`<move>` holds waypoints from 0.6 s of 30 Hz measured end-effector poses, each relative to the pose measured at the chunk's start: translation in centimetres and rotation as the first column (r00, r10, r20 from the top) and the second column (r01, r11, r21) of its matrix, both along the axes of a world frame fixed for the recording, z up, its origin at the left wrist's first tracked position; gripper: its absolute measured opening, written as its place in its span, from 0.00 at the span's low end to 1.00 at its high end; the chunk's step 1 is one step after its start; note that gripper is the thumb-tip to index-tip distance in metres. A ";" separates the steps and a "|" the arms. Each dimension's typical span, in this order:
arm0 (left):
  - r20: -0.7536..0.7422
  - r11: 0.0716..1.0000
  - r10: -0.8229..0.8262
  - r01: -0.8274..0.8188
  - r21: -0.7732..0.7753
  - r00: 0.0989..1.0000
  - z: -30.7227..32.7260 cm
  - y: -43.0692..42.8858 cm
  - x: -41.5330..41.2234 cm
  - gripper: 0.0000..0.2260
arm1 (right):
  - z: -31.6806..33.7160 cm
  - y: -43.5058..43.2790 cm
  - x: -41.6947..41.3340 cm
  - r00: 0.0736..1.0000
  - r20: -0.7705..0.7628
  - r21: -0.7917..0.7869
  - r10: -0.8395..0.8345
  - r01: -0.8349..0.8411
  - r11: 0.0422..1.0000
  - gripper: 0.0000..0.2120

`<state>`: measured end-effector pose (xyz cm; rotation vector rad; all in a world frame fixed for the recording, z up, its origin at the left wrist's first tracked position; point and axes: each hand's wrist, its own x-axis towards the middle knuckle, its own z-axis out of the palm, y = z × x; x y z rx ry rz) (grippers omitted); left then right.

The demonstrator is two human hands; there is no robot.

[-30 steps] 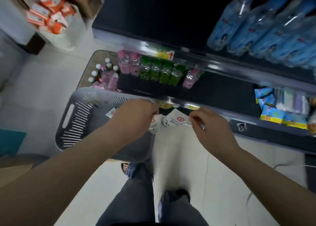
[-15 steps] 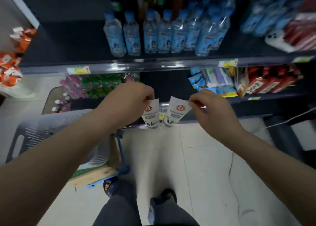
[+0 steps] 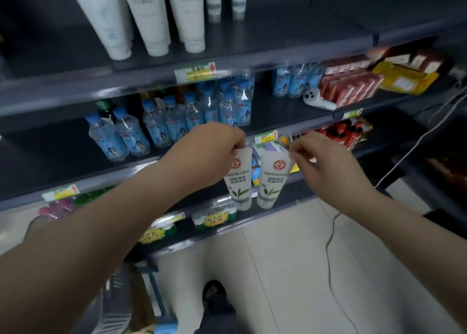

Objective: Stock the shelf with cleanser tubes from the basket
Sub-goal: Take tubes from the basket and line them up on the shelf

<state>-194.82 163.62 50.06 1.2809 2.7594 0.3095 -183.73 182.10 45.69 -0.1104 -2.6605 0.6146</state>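
Dim, cool indoor light, soft motion blur throughout, wide-angle bending at edges, shelf interiors in shadow

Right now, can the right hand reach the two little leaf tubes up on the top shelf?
Probably yes. The right hand, pinching a cleanser tube, hangs below the two small tubes, but nothing stands between, and the top shelf beside them is bare.

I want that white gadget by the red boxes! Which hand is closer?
Right. The right hand is almost straight below the white gadget; the left hand is below and well to its left. Each pinches a tube.
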 end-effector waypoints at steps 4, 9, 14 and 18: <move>-0.036 0.998 -0.055 0.055 0.014 0.998 2.1 3.0 -2.7 0.09 | 2.0 2.5 -2.4 0.999 -0.031 -0.002 -0.032 0.032 0.999 0.02; -0.056 0.994 -0.101 0.104 0.046 0.993 5.0 6.0 -7.3 0.11 | 5.0 5.7 -6.4 0.995 -0.060 0.022 -0.077 0.079 0.997 0.04; -0.105 0.987 -0.130 0.139 0.077 0.986 7.7 8.4 -12.0 0.09 | 8.2 8.4 -10.8 0.988 -0.110 0.073 -0.112 0.120 0.990 0.03; -0.143 0.979 -0.101 0.123 0.160 0.985 10.0 10.0 -14.9 0.08 | 10.7 10.0 -14.2 0.980 -0.158 0.085 -0.121 0.136 0.987 0.03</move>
